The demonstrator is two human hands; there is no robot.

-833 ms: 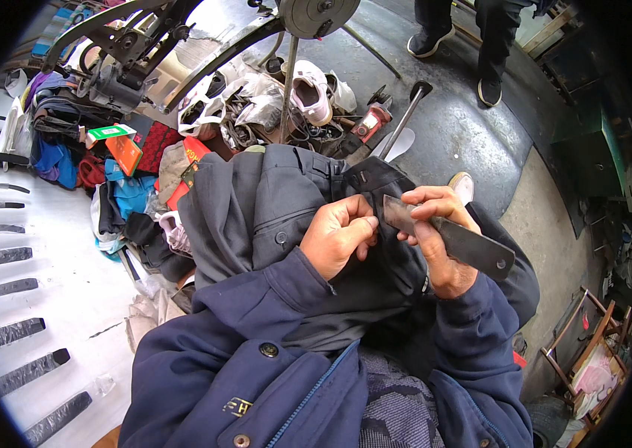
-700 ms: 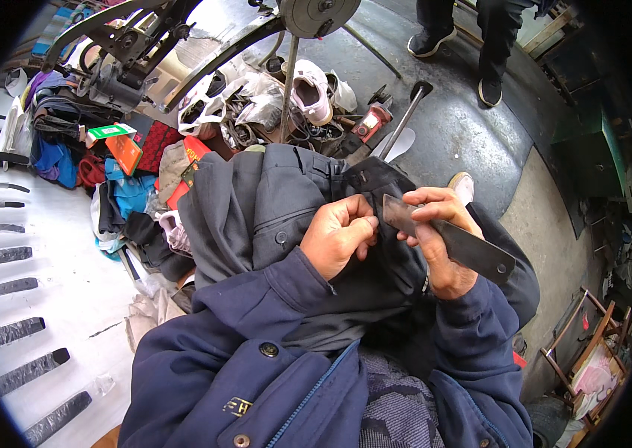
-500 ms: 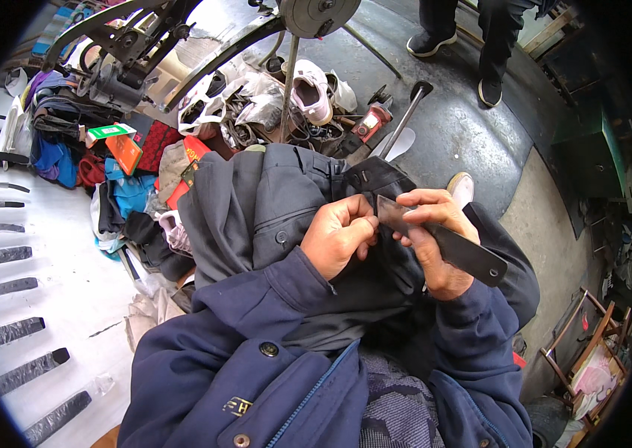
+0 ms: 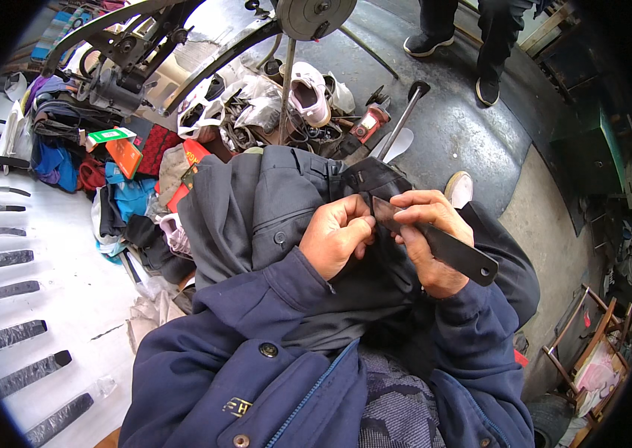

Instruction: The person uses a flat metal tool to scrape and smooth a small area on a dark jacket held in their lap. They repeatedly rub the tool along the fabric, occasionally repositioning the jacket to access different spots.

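Dark grey trousers [image 4: 237,201] lie across my lap, with the waistband toward the far side. My left hand [image 4: 337,235] is closed in a pinch on the dark cloth of the trousers, thumb against the curled fingers. In my right hand [image 4: 435,237] is a flat knife [image 4: 454,257] with a dark handle that has a hole at its end. Its slanted metal blade points left, close to my left fingertips. Whether the edge touches the cloth or a thread is too small to tell.
A metal hand-cranked machine [image 4: 118,86] stands at the far left. Shoes [image 4: 308,93] and bags lie beyond my lap, with piled cloths [image 4: 58,149] to the left. Black strips [image 4: 13,340] rest on a white surface. Another person's shoes [image 4: 428,43] are at the far right.
The knife and my right hand have shifted slightly to the left, and the handle end has moved a little left. My left hand keeps its pinch in nearly the same place.
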